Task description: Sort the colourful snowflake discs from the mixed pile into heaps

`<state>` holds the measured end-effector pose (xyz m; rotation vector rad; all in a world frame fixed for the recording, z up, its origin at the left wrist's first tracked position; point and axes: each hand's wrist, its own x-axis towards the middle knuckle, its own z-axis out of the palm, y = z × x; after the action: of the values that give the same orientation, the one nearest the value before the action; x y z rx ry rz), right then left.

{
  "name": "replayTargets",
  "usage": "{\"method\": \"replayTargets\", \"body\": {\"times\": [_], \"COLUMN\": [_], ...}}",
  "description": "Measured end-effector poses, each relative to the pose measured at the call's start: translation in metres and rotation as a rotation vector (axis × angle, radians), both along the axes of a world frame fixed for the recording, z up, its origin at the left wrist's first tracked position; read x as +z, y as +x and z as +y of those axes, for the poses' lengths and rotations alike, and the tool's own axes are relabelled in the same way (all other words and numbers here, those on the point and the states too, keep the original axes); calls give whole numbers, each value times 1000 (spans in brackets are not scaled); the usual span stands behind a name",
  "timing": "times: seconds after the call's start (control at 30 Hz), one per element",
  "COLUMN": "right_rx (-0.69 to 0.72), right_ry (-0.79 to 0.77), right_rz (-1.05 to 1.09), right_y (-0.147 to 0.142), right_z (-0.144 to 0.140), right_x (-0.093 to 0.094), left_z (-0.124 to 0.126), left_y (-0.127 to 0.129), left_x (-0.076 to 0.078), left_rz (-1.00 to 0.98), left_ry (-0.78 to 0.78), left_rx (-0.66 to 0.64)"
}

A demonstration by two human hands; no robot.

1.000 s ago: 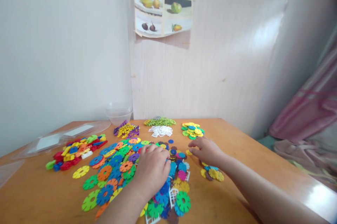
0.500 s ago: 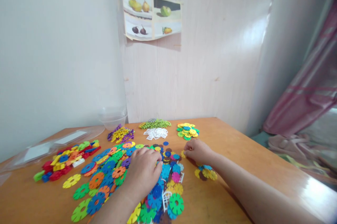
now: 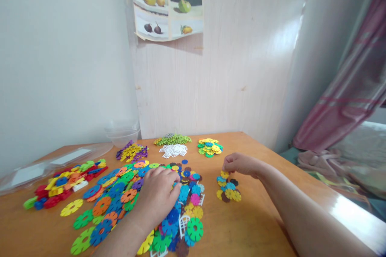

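Note:
My right hand (image 3: 239, 163) is closed in a pinch on a yellow snowflake disc (image 3: 224, 174), at the top of a small pile of snowflake discs (image 3: 230, 186) in blue, yellow, brown and black. My left hand (image 3: 161, 186) lies on the big spread of mixed snowflake discs (image 3: 116, 189), palm down with fingers curled. Its fingertips are mostly hidden, and I cannot make out what is in them. To its right lie small blue, pink and brown discs, a green disc (image 3: 195, 229) and a white arched plastic piece (image 3: 183, 225).
Colourful plastic blocks (image 3: 62, 182) lie at the left. Further back are purple and yellow pieces (image 3: 132, 151), green pieces (image 3: 173, 139), white pieces (image 3: 173, 151) and a heap of yellow and green discs (image 3: 210, 148). Clear plastic tubs (image 3: 123, 133) stand by the wall, with clear lids (image 3: 72, 158) nearby.
My right hand has moved right from the edge of the big spread to the small pile, carrying the yellow disc. My left hand stays on the spread. The view has shifted slightly.

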<state>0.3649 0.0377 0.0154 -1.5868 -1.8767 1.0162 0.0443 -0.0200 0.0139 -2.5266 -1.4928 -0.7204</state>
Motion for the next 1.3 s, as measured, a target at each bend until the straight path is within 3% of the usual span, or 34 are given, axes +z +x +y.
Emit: {"method": "replayTargets", "body": {"times": [0.1, 0.27, 0.47, 0.73, 1.03, 1.3], "right_rx": [31, -25, 79, 152, 159, 84], "right_ry": [-21, 113, 295, 464, 459, 241], "right_rz": [-53, -120, -137, -383, -425, -40], "right_y": [9, 4, -41, -84, -96, -89], "right_z": [1, 1, -14, -38, -36, -27], "right_x": [-1, 1, 2, -6, -18, -15], "left_z": [0, -2, -7, -13, -19, -18], "left_y": [0, 2, 5, 13, 21, 22], "left_x": [0, 3, 7, 9, -1, -1], "left_rz": [4, 16, 21, -3, 0, -14], "left_ry": [1, -17, -50, -71, -97, -104], "left_rx": [7, -1, -15, -96, -189, -197]}}
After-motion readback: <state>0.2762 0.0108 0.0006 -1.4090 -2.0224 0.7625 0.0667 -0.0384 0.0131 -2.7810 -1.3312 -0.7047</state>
